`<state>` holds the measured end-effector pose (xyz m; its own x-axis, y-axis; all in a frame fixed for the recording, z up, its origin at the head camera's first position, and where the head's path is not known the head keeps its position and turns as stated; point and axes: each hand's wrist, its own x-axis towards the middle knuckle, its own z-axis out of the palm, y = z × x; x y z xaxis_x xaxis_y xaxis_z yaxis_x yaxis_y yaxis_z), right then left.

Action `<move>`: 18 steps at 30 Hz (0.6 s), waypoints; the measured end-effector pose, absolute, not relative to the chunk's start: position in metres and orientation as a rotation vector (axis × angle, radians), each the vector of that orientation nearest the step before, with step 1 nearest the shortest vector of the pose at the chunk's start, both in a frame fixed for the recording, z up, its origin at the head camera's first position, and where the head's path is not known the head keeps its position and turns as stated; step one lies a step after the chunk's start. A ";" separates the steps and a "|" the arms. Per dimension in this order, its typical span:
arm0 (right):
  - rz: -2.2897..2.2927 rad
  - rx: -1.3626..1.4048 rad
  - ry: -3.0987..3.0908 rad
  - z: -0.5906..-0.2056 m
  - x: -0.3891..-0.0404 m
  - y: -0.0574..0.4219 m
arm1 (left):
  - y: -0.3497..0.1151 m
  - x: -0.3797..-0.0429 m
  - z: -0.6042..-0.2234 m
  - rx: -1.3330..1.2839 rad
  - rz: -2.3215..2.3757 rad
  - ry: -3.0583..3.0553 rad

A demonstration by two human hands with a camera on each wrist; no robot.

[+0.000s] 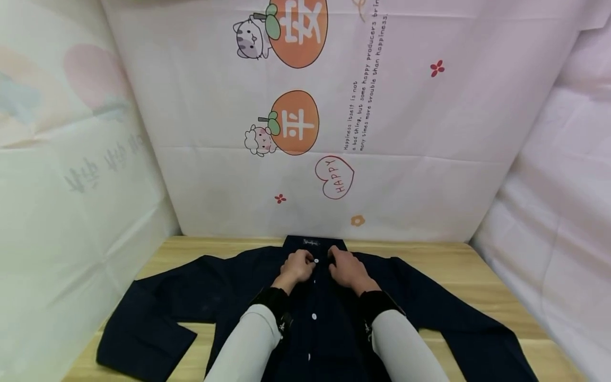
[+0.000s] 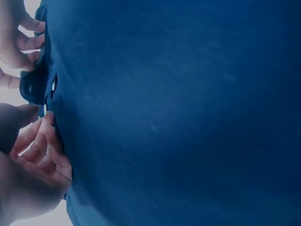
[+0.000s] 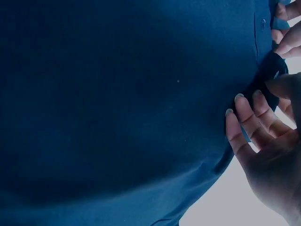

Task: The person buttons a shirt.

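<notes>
A dark navy long-sleeved shirt (image 1: pixel 248 276) lies front up, its collar (image 1: pixel 298 243) at the far end. My left hand (image 1: pixel 297 265) pinches the front edge by a white button (image 1: pixel 316 260) just below the collar. Curled fingers of that left hand (image 2: pixel 40 157) also show in the left wrist view. Across the opening, my right hand (image 1: pixel 350 269) holds the other front edge near the collar between thumb and finger. In the right wrist view the other fingers of this right hand (image 3: pixel 268 141) rest against the cloth. The exact contact at its fingertips is partly hidden.
More white buttons (image 1: pixel 314 316) run down the front. The left sleeve (image 1: pixel 138 323) is folded back; the right sleeve (image 1: pixel 458 307) stretches out sideways. Under the shirt is a wood-grain tabletop (image 1: pixel 439 265). Printed white sheets (image 1: pixel 406 185) surround it at the back and both sides.
</notes>
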<state>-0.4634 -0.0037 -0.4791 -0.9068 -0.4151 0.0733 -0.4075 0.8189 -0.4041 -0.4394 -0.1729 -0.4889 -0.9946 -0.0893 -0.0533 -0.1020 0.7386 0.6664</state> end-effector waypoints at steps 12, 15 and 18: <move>-1.122 -0.275 2.935 -0.485 -0.455 -0.017 | -0.162 -0.459 -0.497 -0.377 1.018 2.950; -1.211 -0.120 2.886 -0.482 -0.454 -0.017 | -0.162 -0.460 -0.496 -0.362 1.027 2.939; -1.275 0.019 2.793 -0.477 -0.454 -0.016 | -0.162 -0.458 -0.490 -0.335 1.059 2.901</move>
